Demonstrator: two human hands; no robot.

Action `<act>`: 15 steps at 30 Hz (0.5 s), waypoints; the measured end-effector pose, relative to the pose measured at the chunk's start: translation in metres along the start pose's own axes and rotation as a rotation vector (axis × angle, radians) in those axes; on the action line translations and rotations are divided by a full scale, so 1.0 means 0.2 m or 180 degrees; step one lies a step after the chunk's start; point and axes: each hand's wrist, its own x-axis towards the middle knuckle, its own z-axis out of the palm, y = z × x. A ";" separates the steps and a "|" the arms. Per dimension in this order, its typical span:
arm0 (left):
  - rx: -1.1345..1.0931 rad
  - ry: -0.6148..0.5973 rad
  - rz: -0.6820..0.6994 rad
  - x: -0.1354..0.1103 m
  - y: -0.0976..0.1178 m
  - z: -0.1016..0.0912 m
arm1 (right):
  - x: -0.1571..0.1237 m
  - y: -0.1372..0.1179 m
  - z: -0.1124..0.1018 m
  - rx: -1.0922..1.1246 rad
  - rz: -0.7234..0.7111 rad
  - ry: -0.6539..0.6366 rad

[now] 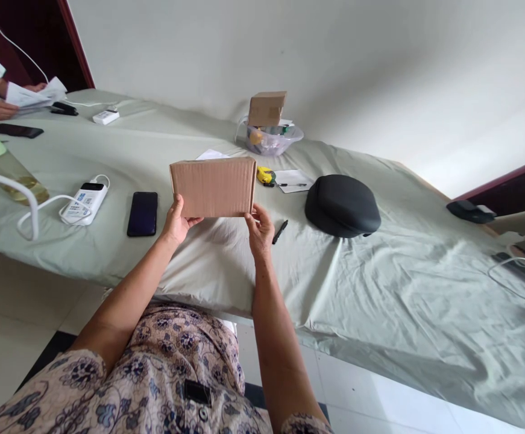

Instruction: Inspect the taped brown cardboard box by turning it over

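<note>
Between my two hands I hold a brown cardboard box [212, 190] over the cloth-covered table, one broad side facing me. My left hand [177, 224] grips its lower left corner, thumb on the near face and fingers underneath. At the lower right corner, my right hand [260, 230] pinches the box with the thumb in front. Close to my right hand lies a black pen [279, 232]. A dark smartphone [142, 214] rests left of my left hand. Just behind the box's right end is a yellow tape measure [266, 175].
A plastic basin [273, 141] with another cardboard box [266, 109] stands by the wall. A black case [343, 205] sits to the right. On the left are a cabled power bank [85, 203], a green-lidded bottle [6, 163], and a person holding papers [36, 96].
</note>
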 end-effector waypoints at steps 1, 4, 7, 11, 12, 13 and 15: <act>-0.0021 0.0001 -0.0014 0.00 0.00 0.00 | 0.00 0.00 0.00 -0.0010 -0.0012 -0.0027; 0.0046 -0.0102 -0.0079 0.00 0.00 0.00 | 0.00 0.02 0.01 -0.0086 -0.0033 0.0032; 0.0587 -0.0163 -0.0191 -0.02 -0.01 0.01 | 0.00 0.03 0.00 -0.0287 0.0004 0.0211; 0.1631 -0.0020 0.0113 -0.03 -0.05 0.01 | 0.00 0.04 0.00 -0.0525 0.0039 0.0373; 0.1934 0.0052 0.0358 -0.03 -0.06 0.01 | 0.00 0.04 0.00 -0.0610 0.0040 0.0396; 0.2256 0.0150 0.0651 -0.03 -0.06 0.01 | -0.01 0.04 0.01 -0.0709 0.0041 0.0408; 0.2847 0.0366 0.1209 -0.03 -0.08 0.00 | -0.03 0.04 0.03 -0.0933 0.0034 0.0391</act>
